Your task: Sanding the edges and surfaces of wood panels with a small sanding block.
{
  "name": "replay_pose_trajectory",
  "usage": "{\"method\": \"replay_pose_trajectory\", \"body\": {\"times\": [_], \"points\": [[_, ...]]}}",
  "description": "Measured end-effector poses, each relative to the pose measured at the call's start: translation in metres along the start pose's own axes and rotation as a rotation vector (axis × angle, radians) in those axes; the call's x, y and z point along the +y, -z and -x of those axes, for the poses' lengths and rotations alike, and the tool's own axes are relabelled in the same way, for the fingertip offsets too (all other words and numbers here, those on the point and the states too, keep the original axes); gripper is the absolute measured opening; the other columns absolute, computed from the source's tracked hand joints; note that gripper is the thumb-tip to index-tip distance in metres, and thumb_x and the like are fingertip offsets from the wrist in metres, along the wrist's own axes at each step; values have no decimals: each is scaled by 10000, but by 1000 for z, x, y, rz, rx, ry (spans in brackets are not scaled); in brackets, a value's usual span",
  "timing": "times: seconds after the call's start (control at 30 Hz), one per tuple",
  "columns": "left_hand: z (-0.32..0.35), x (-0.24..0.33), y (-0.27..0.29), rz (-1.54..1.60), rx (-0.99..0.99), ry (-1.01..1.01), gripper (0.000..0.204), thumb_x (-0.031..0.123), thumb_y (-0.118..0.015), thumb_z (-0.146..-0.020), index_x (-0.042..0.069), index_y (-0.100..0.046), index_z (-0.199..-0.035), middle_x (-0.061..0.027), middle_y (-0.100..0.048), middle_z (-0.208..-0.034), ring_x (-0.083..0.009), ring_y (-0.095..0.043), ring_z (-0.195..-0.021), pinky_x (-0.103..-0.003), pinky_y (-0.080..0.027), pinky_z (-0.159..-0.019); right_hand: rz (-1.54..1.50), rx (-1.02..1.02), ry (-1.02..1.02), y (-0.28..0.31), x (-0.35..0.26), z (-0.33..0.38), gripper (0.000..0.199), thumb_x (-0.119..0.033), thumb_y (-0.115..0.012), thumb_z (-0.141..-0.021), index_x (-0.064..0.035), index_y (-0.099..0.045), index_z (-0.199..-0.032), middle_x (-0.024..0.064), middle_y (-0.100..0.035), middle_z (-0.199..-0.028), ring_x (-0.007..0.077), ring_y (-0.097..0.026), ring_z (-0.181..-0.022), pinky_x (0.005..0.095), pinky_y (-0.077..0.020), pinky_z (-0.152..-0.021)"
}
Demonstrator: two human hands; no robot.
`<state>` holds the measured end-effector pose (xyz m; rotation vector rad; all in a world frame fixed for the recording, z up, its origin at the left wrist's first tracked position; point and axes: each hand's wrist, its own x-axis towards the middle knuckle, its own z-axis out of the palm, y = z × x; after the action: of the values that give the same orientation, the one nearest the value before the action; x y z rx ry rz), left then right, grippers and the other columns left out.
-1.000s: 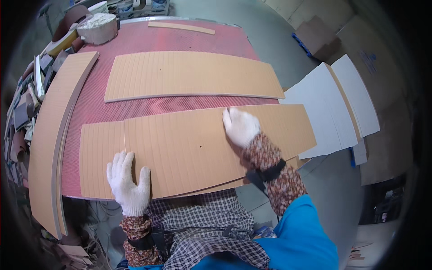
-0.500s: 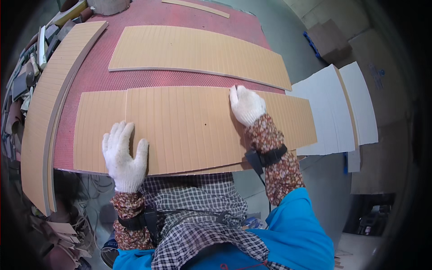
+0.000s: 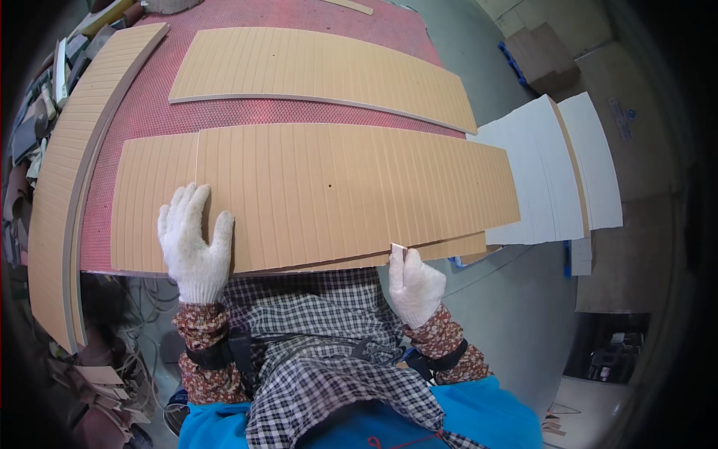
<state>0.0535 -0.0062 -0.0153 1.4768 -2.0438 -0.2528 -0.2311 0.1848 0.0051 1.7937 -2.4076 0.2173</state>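
In front of me a long tan grooved board (image 3: 344, 172) lies slightly askew over another tan board (image 3: 153, 202), which shows at its left end and along the near edge. My left hand (image 3: 193, 247), in a white knit glove, rests flat on the boards near their left end, fingers stretched out and thumb apart. At the near edge, right of the middle, my gloved right hand (image 3: 417, 286) is closed in a pinch on a small flat piece with a pale edge (image 3: 399, 247). Its fingers hide most of that piece, and its kind cannot be made out.
Another grooved board (image 3: 321, 78) lies farther back on the red mesh-topped table (image 3: 247, 112). Long boards (image 3: 90, 172) stand along the left side, beside a heap of tools and scraps (image 3: 37, 120). White panels (image 3: 531, 172) are at the right, with stacked brown cartons (image 3: 538, 63) beyond.
My right hand has come from the far edge of the top board toward me, to its near edge. My left hand stays flat on the boards. The whole view has shifted slightly.
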Motion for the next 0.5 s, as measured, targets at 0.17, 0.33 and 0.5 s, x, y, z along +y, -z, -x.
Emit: {"method": "replay_pose_trajectory", "body": {"times": [0.17, 0.33, 0.5], "points": [[1, -4, -3, -1, 2, -14, 479, 264, -733, -948, 44, -656, -1366, -204, -634, -1440, -372, -524, -1418, -514, -275, -1264, -80, -1, 0, 9, -9, -5, 259, -245, -618, -1051, -50, -617, -880, 130, -587, -551, 305, -653, -496, 404, -504, -454], [0, -1, -2, 13, -6, -5, 472, 246, -737, -947, 43, -656, -1366, -207, -631, -1442, -370, -523, -1420, -510, -273, -1265, -121, -42, -42, 13, -18, -6, 286, -260, -600, -1062, -57, -614, -861, 135, -588, -544, 305, -651, -486, 408, -504, -447], [-2, 2, 1, 21, -18, 6, 472, 228, -741, -942, 35, -654, -1365, -211, -627, -1445, -374, -521, -1422, -508, -276, -1261, -56, -86, -3, 16, -18, -10, 309, -266, -592, -1065, -65, -599, -831, 155, -607, -558, 305, -646, -468, 415, -504, -441]]}}
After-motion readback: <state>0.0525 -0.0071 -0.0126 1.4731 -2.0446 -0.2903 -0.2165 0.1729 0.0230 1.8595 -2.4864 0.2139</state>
